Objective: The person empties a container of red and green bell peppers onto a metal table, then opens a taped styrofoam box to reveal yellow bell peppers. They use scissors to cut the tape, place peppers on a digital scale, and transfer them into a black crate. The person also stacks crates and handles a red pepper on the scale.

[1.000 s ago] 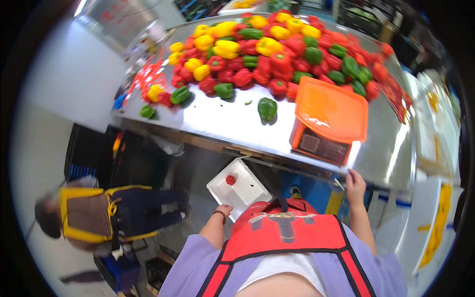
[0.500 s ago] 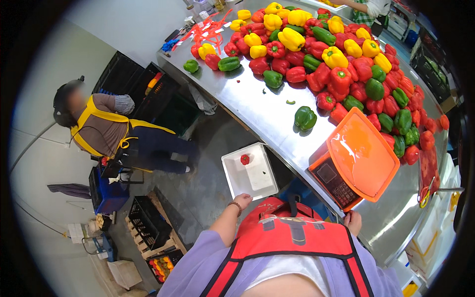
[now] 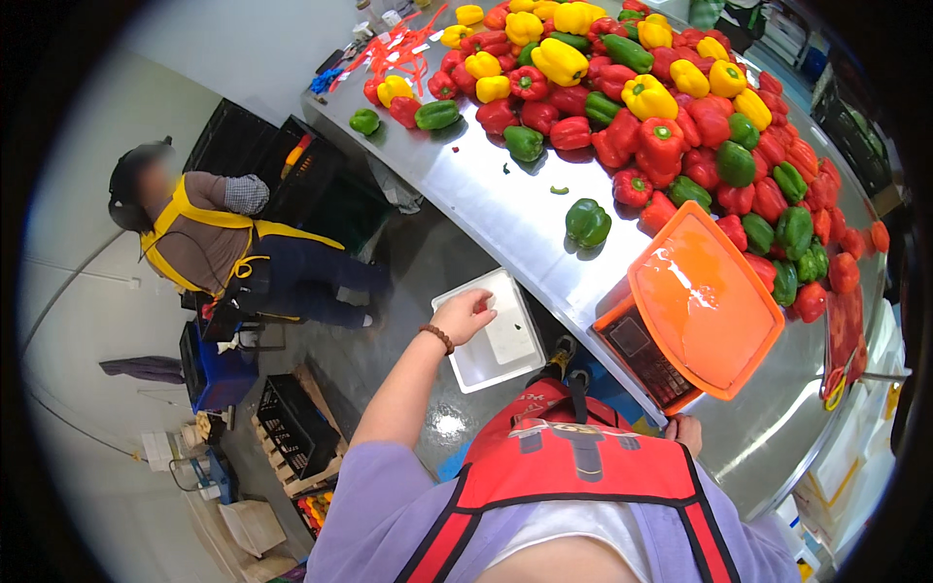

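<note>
My left hand [image 3: 463, 316] is stretched over a white plastic bin [image 3: 473, 367] down beside the table, its thumb and fingers apart. A bit of a red bell pepper [image 3: 479, 305] shows between them, the rest hidden by the hand; I cannot tell if they touch. My right hand [image 3: 686, 433] is curled at the edge of the steel table [image 3: 486, 194], just below the scale, with its fingers partly hidden. An orange tray [image 3: 714, 291] sits on the scale [image 3: 641, 358]. A lone green bell pepper [image 3: 588, 224] lies to the left of it.
Red, yellow and green bell peppers [image 3: 661, 146] are heaped across the table. Red strips [image 3: 398, 53] lie at its far left corner. A person in a yellow apron [image 3: 199, 228] stands at left, near a blue crate [image 3: 209, 374] and a black crate [image 3: 294, 423] on a pallet.
My left hand has moved up and forward from the bin's near rim to over the red pepper in it. My right hand stays at the table edge. The view has shifted slightly.
</note>
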Demonstrator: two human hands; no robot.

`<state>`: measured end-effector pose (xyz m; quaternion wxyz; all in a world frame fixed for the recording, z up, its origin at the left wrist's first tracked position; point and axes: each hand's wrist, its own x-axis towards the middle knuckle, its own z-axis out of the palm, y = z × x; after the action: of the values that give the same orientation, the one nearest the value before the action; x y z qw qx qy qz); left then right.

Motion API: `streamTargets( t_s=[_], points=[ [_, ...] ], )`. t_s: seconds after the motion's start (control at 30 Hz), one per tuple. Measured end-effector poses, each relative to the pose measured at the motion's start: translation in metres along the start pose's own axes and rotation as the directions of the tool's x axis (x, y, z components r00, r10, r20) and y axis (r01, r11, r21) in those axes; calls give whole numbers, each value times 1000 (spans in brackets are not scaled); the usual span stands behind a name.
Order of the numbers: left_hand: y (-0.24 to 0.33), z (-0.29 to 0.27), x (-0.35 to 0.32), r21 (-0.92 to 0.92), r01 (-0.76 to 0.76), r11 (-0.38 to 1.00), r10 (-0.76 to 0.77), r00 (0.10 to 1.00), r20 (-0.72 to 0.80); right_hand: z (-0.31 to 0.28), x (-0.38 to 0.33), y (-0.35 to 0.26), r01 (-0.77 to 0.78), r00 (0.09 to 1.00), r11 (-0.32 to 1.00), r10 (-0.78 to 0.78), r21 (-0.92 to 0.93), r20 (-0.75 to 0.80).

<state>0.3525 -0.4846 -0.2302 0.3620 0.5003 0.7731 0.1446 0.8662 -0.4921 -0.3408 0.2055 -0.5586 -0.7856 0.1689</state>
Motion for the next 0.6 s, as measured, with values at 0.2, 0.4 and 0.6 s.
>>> streamTargets(
  t_s=[0.2,0.4,0.6],
  points=[
    [100,-18,3,-50,-285,957,290,947,142,-6,4,-10,51,996,999,-50,16,-70],
    [188,-96,-83,-499,-555,665,741,407,535,-7,1,-8,-9,999,1000,10,26,-44],
    [210,-193,-209,-624,-782,14,941,-201,273,3,-4,2,6,1000,999,-7,-31,-30]
  ],
)
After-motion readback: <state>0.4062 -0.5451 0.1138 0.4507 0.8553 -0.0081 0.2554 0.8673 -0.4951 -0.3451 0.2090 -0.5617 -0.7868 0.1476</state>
